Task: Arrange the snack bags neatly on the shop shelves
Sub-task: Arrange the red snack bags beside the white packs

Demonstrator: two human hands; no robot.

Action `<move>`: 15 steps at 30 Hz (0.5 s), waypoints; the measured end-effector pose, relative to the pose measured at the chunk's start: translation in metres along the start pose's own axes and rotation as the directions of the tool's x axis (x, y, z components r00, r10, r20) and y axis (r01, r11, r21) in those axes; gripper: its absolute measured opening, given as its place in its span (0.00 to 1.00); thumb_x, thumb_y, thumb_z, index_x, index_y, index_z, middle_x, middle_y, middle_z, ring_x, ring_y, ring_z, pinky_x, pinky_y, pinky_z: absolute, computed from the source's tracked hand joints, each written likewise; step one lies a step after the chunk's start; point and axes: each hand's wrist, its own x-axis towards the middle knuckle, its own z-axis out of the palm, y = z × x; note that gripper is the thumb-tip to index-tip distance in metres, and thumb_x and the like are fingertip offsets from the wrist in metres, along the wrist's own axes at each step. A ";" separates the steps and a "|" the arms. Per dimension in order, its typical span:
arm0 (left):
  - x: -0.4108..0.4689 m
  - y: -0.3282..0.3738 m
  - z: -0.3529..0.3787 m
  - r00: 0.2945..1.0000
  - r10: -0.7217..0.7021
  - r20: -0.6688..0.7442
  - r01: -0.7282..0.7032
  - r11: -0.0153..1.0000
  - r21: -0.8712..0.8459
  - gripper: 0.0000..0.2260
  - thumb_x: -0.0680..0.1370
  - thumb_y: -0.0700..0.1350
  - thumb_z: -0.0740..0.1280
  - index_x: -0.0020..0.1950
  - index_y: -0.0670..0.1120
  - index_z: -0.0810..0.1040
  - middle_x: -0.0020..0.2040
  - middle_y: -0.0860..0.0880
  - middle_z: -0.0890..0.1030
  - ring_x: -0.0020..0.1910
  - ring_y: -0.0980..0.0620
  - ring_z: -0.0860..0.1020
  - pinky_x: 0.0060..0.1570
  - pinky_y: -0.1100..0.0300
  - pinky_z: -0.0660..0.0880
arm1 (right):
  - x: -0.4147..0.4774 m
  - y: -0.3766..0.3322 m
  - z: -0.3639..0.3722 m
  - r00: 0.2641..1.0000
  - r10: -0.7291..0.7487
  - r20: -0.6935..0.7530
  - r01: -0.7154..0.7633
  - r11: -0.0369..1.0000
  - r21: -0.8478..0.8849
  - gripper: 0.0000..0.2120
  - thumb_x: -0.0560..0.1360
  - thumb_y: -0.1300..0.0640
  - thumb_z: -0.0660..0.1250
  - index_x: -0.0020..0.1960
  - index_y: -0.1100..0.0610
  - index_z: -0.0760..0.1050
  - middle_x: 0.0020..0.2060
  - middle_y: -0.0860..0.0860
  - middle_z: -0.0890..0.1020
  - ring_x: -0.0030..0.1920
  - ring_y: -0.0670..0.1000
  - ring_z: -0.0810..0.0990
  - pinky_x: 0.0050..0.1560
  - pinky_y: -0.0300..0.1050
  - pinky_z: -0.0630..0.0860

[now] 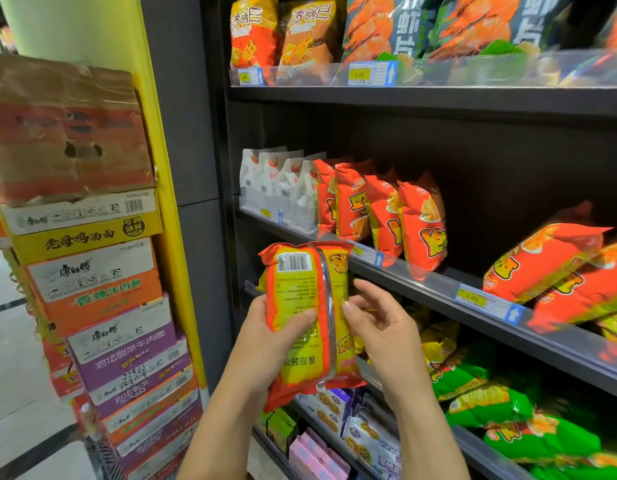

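Dark shelves (438, 102) face us. Our left hand (269, 337) clamps the bag (300, 296) just below the rail (421, 282), thumb across its back; our right hand (379, 327) flanks it, fingers loosely apart. We should turn it face-out and lift it over the rail, into the gap beside the row (386, 209) above.

On the middle shelf (463, 273) the one open slot lies between the last upright red bag (421, 223) and the toppled red bags (546, 261) to its right. Dark free room runs above all of them, up to the upper shelf (404, 98). A clear front rail (473, 301) edges the shelf. White bags (276, 188) fill its left end. A stack of boxes (92, 271) closes off the left side. The held bag (307, 317), in the left hand's (265, 341) grip with the right hand (379, 330) at its edge, stands before the green bags (490, 403) lower down.
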 end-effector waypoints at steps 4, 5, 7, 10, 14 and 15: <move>-0.004 0.002 -0.003 0.989 0.007 0.148 0.013 0.991 -0.132 0.24 0.74 0.48 0.74 0.70 0.51 0.77 0.59 0.46 0.87 0.57 0.41 0.87 0.58 0.39 0.82 | 0.000 0.000 -0.004 0.965 0.180 0.189 -0.210 0.966 0.149 0.36 0.71 0.38 0.77 0.75 0.48 0.72 0.65 0.51 0.84 0.60 0.50 0.86 0.60 0.54 0.83; -0.004 0.003 -0.003 0.984 0.018 0.175 0.002 0.993 -0.115 0.23 0.75 0.48 0.74 0.71 0.52 0.76 0.60 0.46 0.87 0.58 0.41 0.86 0.60 0.39 0.81 | -0.001 -0.001 -0.004 0.945 0.195 0.261 -0.245 0.953 0.176 0.34 0.73 0.38 0.75 0.75 0.50 0.73 0.64 0.53 0.85 0.60 0.54 0.87 0.61 0.59 0.82; -0.003 0.002 -0.005 0.973 0.035 0.227 -0.022 0.998 -0.060 0.23 0.77 0.48 0.74 0.72 0.54 0.76 0.62 0.47 0.86 0.60 0.42 0.86 0.61 0.38 0.81 | -0.003 -0.002 -0.005 0.932 0.176 0.318 -0.245 0.950 0.192 0.27 0.77 0.42 0.74 0.71 0.53 0.76 0.60 0.55 0.87 0.59 0.60 0.87 0.63 0.65 0.81; -0.001 0.003 -0.010 0.957 0.056 0.284 -0.066 0.998 0.025 0.24 0.77 0.47 0.74 0.73 0.56 0.75 0.63 0.50 0.86 0.61 0.46 0.86 0.60 0.44 0.82 | -0.002 -0.003 -0.011 0.947 0.101 0.306 -0.161 0.971 0.177 0.22 0.77 0.48 0.74 0.68 0.55 0.77 0.59 0.53 0.87 0.59 0.58 0.87 0.59 0.60 0.84; 0.002 0.003 -0.015 0.949 0.109 0.297 -0.145 0.984 0.101 0.27 0.74 0.44 0.76 0.72 0.54 0.75 0.62 0.52 0.86 0.61 0.51 0.85 0.56 0.54 0.83 | -0.001 -0.001 -0.018 0.947 0.034 0.320 -0.088 0.984 0.157 0.24 0.76 0.57 0.77 0.69 0.56 0.74 0.60 0.50 0.87 0.60 0.51 0.86 0.54 0.43 0.83; 0.003 0.003 -0.016 0.949 0.123 0.289 -0.160 0.981 0.109 0.27 0.74 0.43 0.76 0.72 0.54 0.75 0.62 0.52 0.86 0.61 0.52 0.85 0.56 0.56 0.83 | 0.000 0.001 -0.020 0.946 0.018 0.324 -0.069 0.986 0.149 0.24 0.75 0.58 0.78 0.69 0.57 0.74 0.60 0.50 0.87 0.61 0.51 0.86 0.55 0.42 0.82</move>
